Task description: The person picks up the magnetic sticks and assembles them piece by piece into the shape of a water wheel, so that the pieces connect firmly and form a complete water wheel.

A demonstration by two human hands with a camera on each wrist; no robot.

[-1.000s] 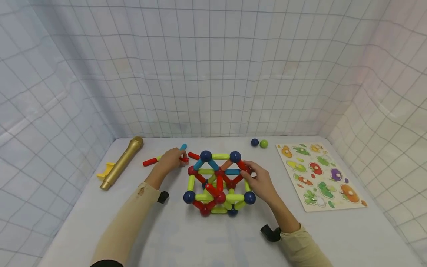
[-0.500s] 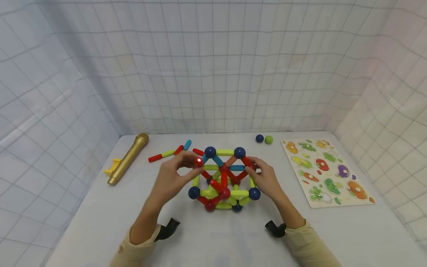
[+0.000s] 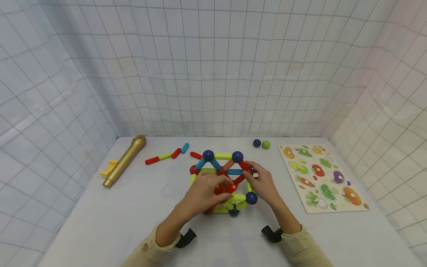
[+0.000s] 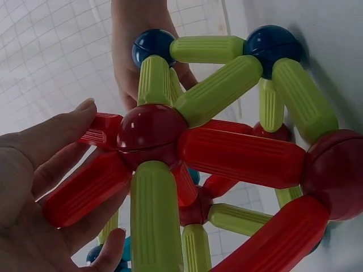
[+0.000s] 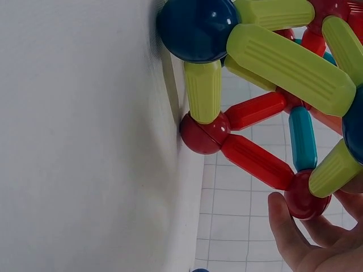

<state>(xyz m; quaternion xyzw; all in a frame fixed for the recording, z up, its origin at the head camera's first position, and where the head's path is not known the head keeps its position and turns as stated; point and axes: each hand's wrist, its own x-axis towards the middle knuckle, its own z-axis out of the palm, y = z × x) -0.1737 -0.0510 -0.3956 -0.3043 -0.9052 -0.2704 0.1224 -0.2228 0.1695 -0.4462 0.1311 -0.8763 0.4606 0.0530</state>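
Note:
A magnetic stick-and-ball structure (image 3: 221,156) stands on the table, built of lime, red and blue rods with red and navy balls. At its front, my left hand (image 3: 204,191) pinches a red magnetic rod (image 3: 231,188) between thumb and fingers. The left wrist view shows that pinched rod with its end right at a red ball (image 4: 152,136), above another red rod (image 4: 88,187) that sticks out from the same ball. My right hand (image 3: 261,183) holds the red corner ball (image 5: 307,195) on the structure's right side, fingertips around it. The left hand covers the structure's left front part.
Loose rods (image 3: 165,156) lie in a row at the back left, with a red rod (image 3: 196,155) behind the structure. A gold toy microphone (image 3: 125,159) and a yellow piece (image 3: 108,168) are far left. Navy (image 3: 256,143) and green balls (image 3: 265,144) sit behind; a vegetable puzzle board (image 3: 295,181) lies right.
My left hand has come from the loose rods at the back left to the structure's front, bringing a red magnetic rod. The right hand keeps its hold on the corner ball.

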